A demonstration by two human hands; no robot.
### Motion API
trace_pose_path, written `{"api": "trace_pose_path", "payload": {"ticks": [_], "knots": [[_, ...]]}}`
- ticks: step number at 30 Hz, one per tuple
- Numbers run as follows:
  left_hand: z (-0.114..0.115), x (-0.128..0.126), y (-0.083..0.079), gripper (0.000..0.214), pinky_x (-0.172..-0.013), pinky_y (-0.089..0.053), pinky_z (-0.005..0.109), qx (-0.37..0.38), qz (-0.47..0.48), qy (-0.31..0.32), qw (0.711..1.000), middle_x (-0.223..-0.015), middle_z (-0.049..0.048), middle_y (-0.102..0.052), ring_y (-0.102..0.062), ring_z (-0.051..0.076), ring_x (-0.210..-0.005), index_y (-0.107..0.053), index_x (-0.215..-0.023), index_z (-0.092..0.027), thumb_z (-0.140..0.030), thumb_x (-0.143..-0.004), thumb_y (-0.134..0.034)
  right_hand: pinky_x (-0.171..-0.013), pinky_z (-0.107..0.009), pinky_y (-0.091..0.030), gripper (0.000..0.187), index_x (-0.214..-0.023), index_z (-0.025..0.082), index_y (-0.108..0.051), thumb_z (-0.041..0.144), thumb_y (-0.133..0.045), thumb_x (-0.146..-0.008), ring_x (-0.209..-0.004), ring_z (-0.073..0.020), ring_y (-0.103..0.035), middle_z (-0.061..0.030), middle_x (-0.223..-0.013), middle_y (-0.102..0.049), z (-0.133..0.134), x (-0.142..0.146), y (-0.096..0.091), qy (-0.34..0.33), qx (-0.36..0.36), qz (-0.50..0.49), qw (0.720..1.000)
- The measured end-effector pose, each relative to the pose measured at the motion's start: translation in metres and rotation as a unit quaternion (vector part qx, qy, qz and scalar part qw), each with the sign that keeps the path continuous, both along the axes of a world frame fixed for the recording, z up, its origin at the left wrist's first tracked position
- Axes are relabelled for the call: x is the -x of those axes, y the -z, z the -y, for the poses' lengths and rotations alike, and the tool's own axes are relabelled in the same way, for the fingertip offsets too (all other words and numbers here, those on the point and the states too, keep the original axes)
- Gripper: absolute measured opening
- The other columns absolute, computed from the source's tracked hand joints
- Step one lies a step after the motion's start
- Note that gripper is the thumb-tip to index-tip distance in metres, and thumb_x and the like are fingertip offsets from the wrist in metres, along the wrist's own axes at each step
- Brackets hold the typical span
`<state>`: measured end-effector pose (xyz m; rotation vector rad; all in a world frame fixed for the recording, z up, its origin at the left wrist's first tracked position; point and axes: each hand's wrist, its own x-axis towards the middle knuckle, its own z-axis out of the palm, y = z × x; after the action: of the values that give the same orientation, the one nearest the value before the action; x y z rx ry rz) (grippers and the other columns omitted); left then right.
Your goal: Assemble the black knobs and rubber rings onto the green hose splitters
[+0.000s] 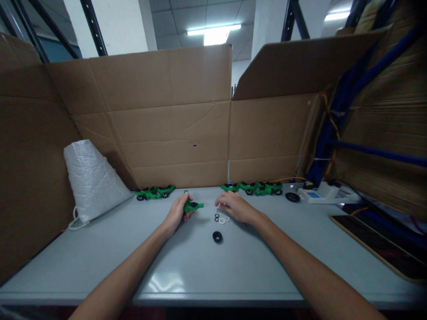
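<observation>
My left hand [176, 211] is closed around a green toy car part [192, 206] with black pieces on it, its narrow end pointing right. Fingers bent and tips drawn together, my right hand [237, 207] is low over the table beside some small rings. Whatever is between those fingertips is too small to make out. Just below them lie small black rings [216, 218] and white rings [222, 221]. A thicker black ring [217, 237], like a toy tyre, lies closer to me.
Green toy cars stand along the back, a group on the left [155, 192] and another on the right [260, 188]. A white padded bag [93, 182] leans at left. At right are a black ring [292, 197], a power strip [328, 195] and a dark tray [376, 244]. Cardboard walls [173, 129] surround the table.
</observation>
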<state>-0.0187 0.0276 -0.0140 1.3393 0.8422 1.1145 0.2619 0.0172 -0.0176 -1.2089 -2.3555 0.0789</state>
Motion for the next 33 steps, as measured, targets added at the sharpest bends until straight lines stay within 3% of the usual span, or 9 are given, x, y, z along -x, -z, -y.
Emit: {"api": "trace_pose_path", "payload": {"ticks": [7, 18, 33], "knots": [[-0.003, 0.001, 0.003, 0.054, -0.044, -0.026, 0.022, -0.014, 0.000, -0.004, 1.000, -0.048, -0.0073, -0.047, -0.043, 0.011, -0.037, -0.058, -0.097, -0.020, -0.074, -0.096, -0.060, -0.092, -0.034, -0.037, 0.016, -0.105, 0.024, -0.080, 0.015, -0.067, -0.102, -0.104, -0.0232, -0.062, -0.0054, -0.104, -0.075, -0.002, 0.002, 0.002, -0.038, 0.018, 0.024, 0.999], [-0.002, 0.000, 0.001, 0.052, -0.043, -0.028, 0.021, -0.008, -0.002, -0.018, 1.000, -0.050, -0.0061, -0.050, -0.042, 0.011, -0.040, -0.057, -0.098, -0.021, -0.072, -0.096, -0.060, -0.082, -0.033, -0.033, 0.015, -0.093, 0.021, -0.076, 0.013, -0.067, -0.101, -0.098, -0.0232, -0.062, -0.0063, -0.097, -0.073, 0.001, 0.011, 0.003, -0.018, -0.013, 0.070, 0.997], [-0.001, 0.001, -0.002, 0.056, -0.043, -0.028, 0.021, -0.011, -0.011, -0.034, 0.999, -0.051, -0.0045, -0.054, -0.044, 0.012, -0.042, -0.058, -0.100, -0.020, -0.075, -0.094, -0.060, -0.089, -0.039, -0.037, 0.015, -0.103, 0.020, -0.065, 0.012, -0.054, -0.107, -0.103, -0.0284, -0.058, -0.0117, -0.109, -0.069, 0.005, 0.017, 0.008, 0.023, -0.067, 0.101, 0.992]]}}
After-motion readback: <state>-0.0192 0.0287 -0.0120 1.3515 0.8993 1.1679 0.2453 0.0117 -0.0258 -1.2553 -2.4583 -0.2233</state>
